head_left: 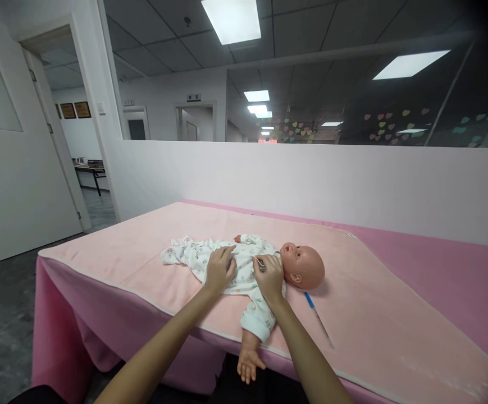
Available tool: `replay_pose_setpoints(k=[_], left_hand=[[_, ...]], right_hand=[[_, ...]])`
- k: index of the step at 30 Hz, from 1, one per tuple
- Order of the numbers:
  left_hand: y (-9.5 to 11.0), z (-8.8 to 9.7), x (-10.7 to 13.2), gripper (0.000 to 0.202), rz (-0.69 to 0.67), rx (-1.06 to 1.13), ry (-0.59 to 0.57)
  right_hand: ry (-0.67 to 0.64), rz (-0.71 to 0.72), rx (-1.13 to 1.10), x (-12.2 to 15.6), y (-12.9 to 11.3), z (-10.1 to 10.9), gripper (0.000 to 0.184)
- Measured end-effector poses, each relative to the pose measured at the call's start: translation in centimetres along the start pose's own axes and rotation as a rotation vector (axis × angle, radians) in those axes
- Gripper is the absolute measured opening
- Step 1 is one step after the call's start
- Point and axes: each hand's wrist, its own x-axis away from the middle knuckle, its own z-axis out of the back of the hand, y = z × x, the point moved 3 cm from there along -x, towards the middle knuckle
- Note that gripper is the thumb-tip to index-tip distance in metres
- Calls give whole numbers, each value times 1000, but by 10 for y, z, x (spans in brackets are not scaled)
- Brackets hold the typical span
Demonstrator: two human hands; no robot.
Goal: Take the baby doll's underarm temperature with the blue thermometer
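Note:
A baby doll (305,266) lies on its back on the table, its head toward the right. It wears a white patterned romper (201,255). On the romper's belly rests my left hand (220,269), thumb and fingers apart, with nothing visible in it. My right hand (269,275) is at the upper chest near the neck, its fingers curled together. A small pale, thin piece shows at those fingertips; whether it is part of the romper I cannot tell. The doll's near arm (250,356) hangs over the table edge, palm showing.
A thin tool with a blue handle (309,300) lies right of the doll, below its head. A pale pink cover (378,314) lies over a darker pink cloth (450,269). Behind stands a white half wall (311,174) with glass above. At left is a door (16,168).

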Motion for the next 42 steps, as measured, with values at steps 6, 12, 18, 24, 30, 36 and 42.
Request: replay_pose_setpoints(k=[6, 12, 18, 24, 30, 36, 42], left_hand=[[2, -1, 1, 16, -32, -73, -32], [4, 1, 1, 15, -39, -71, -36], [-3, 0, 3, 17, -18, 11, 40], [-10, -2, 5, 14, 20, 11, 100], [-11, 0, 4, 14, 83, 3, 129], [-9, 0, 3, 16, 72, -31, 106], [-4, -2, 2, 17, -53, -124, 54]], right_hand=[[-12, -10, -21, 1, 0, 0, 16], [-5, -19, -25, 1, 0, 0, 16], [-11, -29, -19, 1, 1, 0, 15], [-11, -25, -19, 1, 0, 0, 17], [4, -24, -19, 1, 1, 0, 17], [0, -22, -7, 1, 0, 0, 17], [-19, -33, -1, 2, 0, -1, 17]])
